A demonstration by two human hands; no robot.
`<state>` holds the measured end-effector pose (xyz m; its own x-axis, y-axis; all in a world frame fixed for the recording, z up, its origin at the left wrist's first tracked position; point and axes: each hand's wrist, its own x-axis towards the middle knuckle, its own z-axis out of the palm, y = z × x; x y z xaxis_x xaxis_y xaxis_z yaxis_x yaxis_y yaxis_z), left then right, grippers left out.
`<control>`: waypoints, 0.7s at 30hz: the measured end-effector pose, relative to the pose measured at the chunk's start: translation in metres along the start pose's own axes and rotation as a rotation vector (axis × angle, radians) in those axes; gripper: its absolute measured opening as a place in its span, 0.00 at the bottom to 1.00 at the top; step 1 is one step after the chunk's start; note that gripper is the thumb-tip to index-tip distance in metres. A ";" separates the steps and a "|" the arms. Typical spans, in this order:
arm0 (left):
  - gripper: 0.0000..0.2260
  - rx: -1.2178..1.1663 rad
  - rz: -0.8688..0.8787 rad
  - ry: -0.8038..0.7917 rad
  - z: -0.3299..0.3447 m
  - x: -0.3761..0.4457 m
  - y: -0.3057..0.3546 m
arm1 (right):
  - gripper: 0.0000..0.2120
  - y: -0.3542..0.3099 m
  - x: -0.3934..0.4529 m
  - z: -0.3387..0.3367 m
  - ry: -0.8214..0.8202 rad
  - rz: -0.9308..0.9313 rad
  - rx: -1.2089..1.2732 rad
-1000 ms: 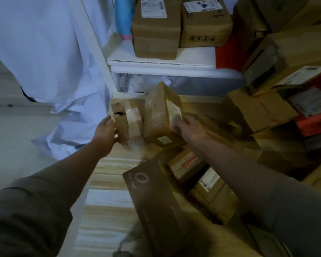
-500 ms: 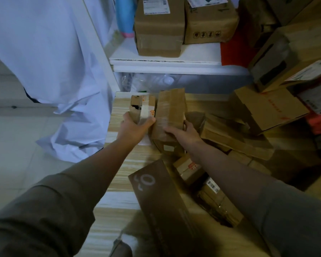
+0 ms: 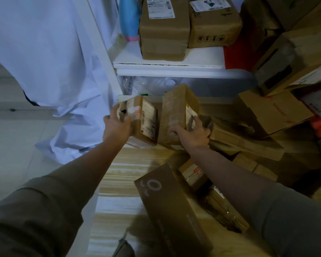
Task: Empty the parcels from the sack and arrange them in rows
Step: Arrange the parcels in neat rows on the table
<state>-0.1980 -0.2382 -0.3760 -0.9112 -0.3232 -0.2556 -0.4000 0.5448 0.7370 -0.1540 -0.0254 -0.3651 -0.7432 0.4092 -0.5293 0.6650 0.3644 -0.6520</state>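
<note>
My left hand (image 3: pixel 117 125) grips a small taped cardboard parcel (image 3: pixel 144 120) by its left end, at the far left of the wooden surface (image 3: pixel 130 167). Right beside it, my right hand (image 3: pixel 192 131) holds a taller brown parcel (image 3: pixel 176 112) that stands tilted on end; the two parcels touch side by side. A long dark brown box (image 3: pixel 172 208) with a round white logo lies closer to me. Small labelled parcels (image 3: pixel 194 173) lie under my right forearm. The white sack (image 3: pixel 44 52) hangs crumpled at the left.
A white shelf (image 3: pixel 167 65) above holds two large cardboard boxes (image 3: pixel 164 28) and a blue bottle (image 3: pixel 129 17). More boxes (image 3: pixel 272 110) are piled high at the right, some red. Flattened cardboard (image 3: pixel 245 141) lies right of my right hand. Pale floor tiles (image 3: pixel 11 145) spread left.
Both hands have brought the two parcels together at the back left of the surface. The tall parcel has been turned upright and the small one rotated against it.
</note>
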 end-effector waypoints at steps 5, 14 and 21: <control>0.29 0.130 -0.111 0.041 -0.007 0.003 -0.012 | 0.45 0.003 -0.003 0.009 0.121 -0.033 -0.231; 0.35 0.161 -0.182 0.173 -0.009 0.006 -0.023 | 0.39 0.007 -0.007 0.017 -0.010 -0.150 -0.163; 0.21 0.193 -0.172 0.129 -0.020 0.018 -0.032 | 0.38 0.022 -0.006 0.014 -0.032 -0.157 -0.142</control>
<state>-0.1996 -0.2768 -0.3921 -0.8131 -0.5127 -0.2759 -0.5703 0.6063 0.5542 -0.1361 -0.0313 -0.3835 -0.8388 0.3122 -0.4461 0.5432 0.5368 -0.6456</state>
